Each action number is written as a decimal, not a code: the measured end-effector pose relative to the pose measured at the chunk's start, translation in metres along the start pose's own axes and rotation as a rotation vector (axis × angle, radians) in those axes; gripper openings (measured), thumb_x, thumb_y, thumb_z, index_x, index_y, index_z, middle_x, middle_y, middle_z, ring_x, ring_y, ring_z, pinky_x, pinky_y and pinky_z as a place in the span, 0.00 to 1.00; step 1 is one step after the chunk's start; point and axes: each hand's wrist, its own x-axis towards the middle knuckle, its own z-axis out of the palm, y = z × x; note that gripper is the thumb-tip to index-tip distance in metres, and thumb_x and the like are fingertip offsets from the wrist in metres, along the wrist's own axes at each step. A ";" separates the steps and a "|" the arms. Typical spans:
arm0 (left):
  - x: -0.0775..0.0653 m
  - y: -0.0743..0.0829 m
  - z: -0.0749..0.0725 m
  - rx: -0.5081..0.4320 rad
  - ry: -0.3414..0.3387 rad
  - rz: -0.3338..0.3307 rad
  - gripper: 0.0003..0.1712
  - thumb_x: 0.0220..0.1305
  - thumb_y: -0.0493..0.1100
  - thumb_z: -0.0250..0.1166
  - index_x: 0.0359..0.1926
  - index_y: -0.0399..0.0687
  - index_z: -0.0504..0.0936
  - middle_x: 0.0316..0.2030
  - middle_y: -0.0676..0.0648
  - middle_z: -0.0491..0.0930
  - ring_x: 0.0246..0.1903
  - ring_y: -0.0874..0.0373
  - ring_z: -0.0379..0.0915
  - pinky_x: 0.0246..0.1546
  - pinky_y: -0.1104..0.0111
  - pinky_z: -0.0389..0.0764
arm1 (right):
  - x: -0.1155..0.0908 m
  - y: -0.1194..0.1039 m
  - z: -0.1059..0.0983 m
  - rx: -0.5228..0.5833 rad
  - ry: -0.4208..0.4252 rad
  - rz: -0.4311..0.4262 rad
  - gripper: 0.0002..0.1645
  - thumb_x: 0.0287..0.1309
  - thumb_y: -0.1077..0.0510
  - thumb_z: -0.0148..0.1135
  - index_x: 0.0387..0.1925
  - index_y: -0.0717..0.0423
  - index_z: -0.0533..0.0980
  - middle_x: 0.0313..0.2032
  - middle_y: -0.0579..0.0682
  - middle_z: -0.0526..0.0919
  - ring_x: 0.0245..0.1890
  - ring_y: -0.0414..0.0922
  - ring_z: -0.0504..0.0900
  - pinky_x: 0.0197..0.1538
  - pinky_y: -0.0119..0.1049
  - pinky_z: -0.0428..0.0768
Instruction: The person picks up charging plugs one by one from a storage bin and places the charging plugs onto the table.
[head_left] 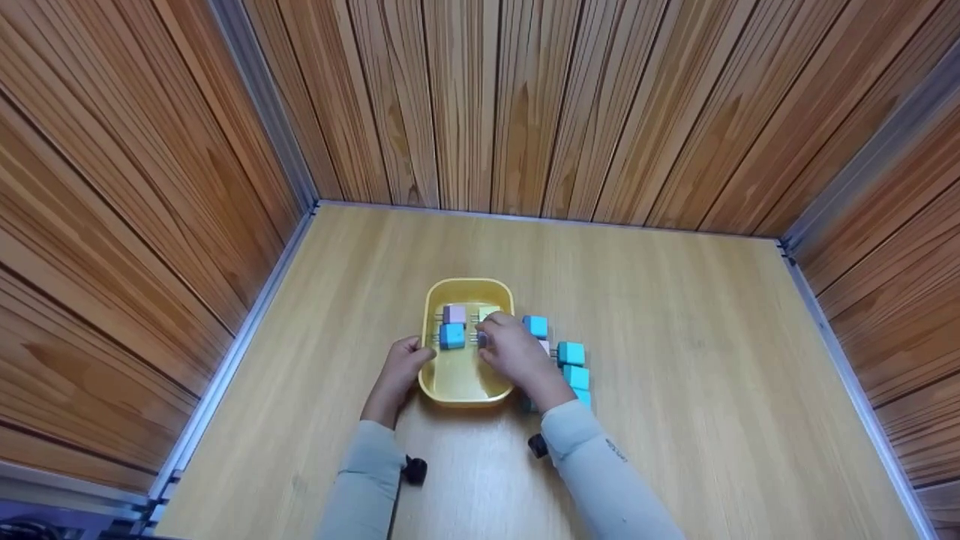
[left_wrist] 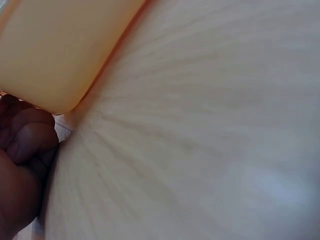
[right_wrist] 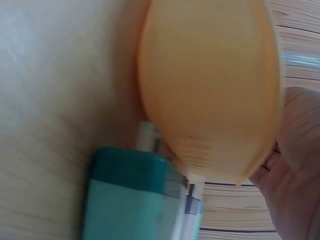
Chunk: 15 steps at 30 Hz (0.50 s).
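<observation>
A yellow plastic tray [head_left: 461, 381] stands on the table with small cube-shaped plug chargers in it, their metal prongs pointing left. Inside are a pink-purple charger [head_left: 454, 314], a blue charger [head_left: 452, 337] and a pale yellow charger [head_left: 487, 311]. My left hand [head_left: 400, 371] grips the tray's left rim, thumb over the edge. Reaching over the right rim, my right hand [head_left: 516, 349] pinches a dark purplish charger [head_left: 482, 340] beside the blue one; the fingers partly hide it. In the right wrist view this hand [right_wrist: 300, 155] passes over the rim of the tray [right_wrist: 210, 85].
To the tray's right lie several more chargers: a blue one [head_left: 535, 325], a turquoise one [head_left: 571, 353] and others below it, partly hidden by the right forearm. A teal charger [right_wrist: 127, 195] stands close to the tray's wall. Wood-panelled walls [head_left: 517, 105] enclose the table [head_left: 712, 360].
</observation>
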 end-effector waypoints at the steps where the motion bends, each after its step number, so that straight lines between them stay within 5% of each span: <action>1: 0.000 0.000 0.000 0.002 0.002 0.003 0.07 0.55 0.35 0.59 0.22 0.41 0.75 0.30 0.41 0.83 0.25 0.56 0.76 0.22 0.70 0.76 | 0.001 0.001 0.002 -0.010 0.000 0.001 0.25 0.63 0.53 0.70 0.61 0.51 0.79 0.54 0.46 0.78 0.54 0.45 0.78 0.62 0.43 0.78; 15: 0.000 0.002 -0.002 0.009 -0.016 -0.033 0.05 0.57 0.36 0.60 0.29 0.36 0.79 0.35 0.40 0.86 0.28 0.56 0.79 0.25 0.70 0.78 | 0.007 -0.001 0.019 -0.128 0.069 -0.010 0.27 0.63 0.51 0.67 0.62 0.55 0.78 0.55 0.51 0.79 0.57 0.50 0.78 0.66 0.47 0.73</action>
